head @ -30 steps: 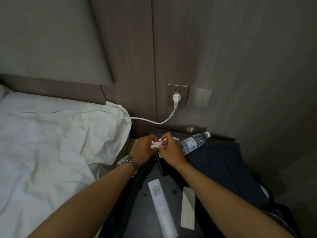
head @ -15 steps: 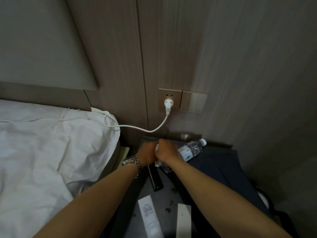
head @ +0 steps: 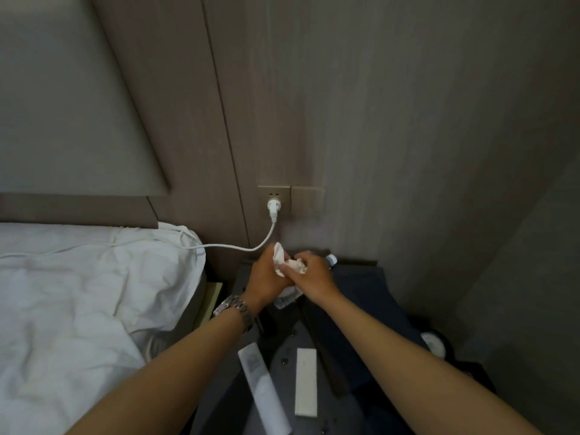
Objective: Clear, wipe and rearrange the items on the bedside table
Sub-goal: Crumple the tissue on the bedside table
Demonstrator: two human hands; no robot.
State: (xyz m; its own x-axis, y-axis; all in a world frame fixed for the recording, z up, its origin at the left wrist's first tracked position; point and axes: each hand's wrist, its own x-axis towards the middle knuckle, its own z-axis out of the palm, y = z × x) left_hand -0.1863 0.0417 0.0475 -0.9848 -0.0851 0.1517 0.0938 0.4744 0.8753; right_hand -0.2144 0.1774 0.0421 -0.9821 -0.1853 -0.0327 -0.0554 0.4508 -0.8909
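Above the back of the dark bedside table (head: 282,350), my left hand (head: 266,279) and my right hand (head: 314,276) both grip a crumpled white tissue (head: 287,262). A clear water bottle (head: 331,259) lies on its side behind my hands, mostly hidden, with its white cap showing to the right and its base showing below my wrists. Two white remotes rest on the table's near part: a long one (head: 262,387) on the left and a flat one (head: 306,381) beside it. A dark slim object (head: 326,350) lies under my right forearm.
A bed with rumpled white sheets (head: 78,293) fills the left. A white cable (head: 226,246) runs from the wall socket (head: 273,200) across to the bed. Dark cloth (head: 370,296) covers the table's right side. Wood-panelled wall stands right behind.
My hands have lifted slightly off the bottle and turned, so more of the crumpled tissue shows between them. The view has tilted up and shifted, and the remotes sit lower in frame.
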